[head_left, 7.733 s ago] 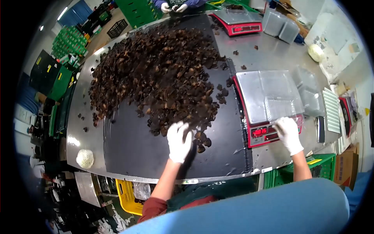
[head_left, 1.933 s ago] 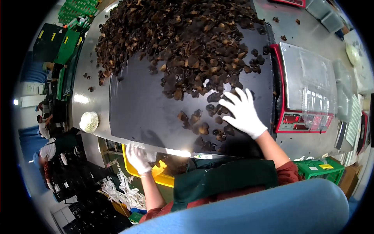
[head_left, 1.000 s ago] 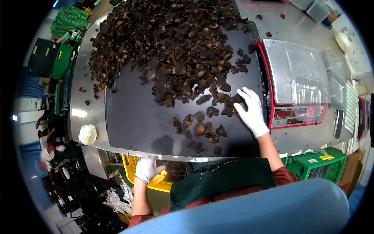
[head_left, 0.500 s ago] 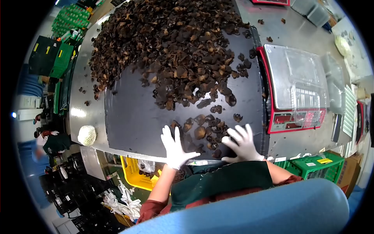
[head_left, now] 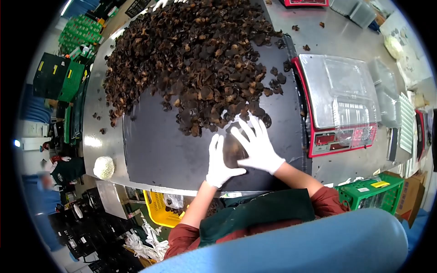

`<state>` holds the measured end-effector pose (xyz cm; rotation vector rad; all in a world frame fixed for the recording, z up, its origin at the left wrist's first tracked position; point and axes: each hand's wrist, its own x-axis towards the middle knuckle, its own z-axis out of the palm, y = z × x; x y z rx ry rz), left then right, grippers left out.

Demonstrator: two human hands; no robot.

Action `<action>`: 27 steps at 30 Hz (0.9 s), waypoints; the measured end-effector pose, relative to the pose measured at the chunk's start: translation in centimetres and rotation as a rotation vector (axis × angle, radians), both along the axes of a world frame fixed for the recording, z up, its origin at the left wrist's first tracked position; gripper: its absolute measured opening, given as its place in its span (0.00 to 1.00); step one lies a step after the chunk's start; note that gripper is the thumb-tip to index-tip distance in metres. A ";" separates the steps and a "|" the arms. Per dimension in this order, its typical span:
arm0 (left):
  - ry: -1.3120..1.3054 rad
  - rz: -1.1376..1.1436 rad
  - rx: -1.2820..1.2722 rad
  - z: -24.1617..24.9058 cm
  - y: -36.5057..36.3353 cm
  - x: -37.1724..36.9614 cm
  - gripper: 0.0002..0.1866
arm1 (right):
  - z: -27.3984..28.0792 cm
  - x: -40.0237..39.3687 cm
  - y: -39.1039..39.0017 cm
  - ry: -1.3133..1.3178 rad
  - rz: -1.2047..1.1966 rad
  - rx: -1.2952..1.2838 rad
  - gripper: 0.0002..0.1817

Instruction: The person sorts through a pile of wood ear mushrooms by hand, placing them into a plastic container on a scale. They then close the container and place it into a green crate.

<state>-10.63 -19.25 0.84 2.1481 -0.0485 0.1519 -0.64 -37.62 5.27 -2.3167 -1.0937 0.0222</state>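
Observation:
A large heap of dark brown wood ear mushrooms (head_left: 191,59) covers the far part of a black work mat (head_left: 154,145). My left hand (head_left: 221,164), in a white glove, rests near the front of the mat with thumb and fingers apart. My right hand (head_left: 260,146), gloved too, has its fingers spread and reaches to the heap's near edge. Between the two hands lies a blurred brown patch of mushrooms (head_left: 233,149), partly hidden by the fingers. Neither hand is closed around anything.
Right of the mat stands a red scale (head_left: 318,95) with clear plastic trays (head_left: 353,113) on it. A white netted ball (head_left: 104,167) sits at the left table edge. Below are a yellow crate (head_left: 159,214) and green crate (head_left: 373,195). Another person's gloved hands (head_left: 165,3) show at the far edge.
My right hand has moved forward and left, my left hand slightly right and forward. The loose mushrooms near me have shifted toward the heap. Another person's gloved hands have appeared at the top.

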 end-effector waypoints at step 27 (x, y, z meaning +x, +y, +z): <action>0.423 0.403 -1.408 5.5 -1.3 4.8 0.17 | 3.4 2.7 -2.7 1.771 -0.374 1.229 0.13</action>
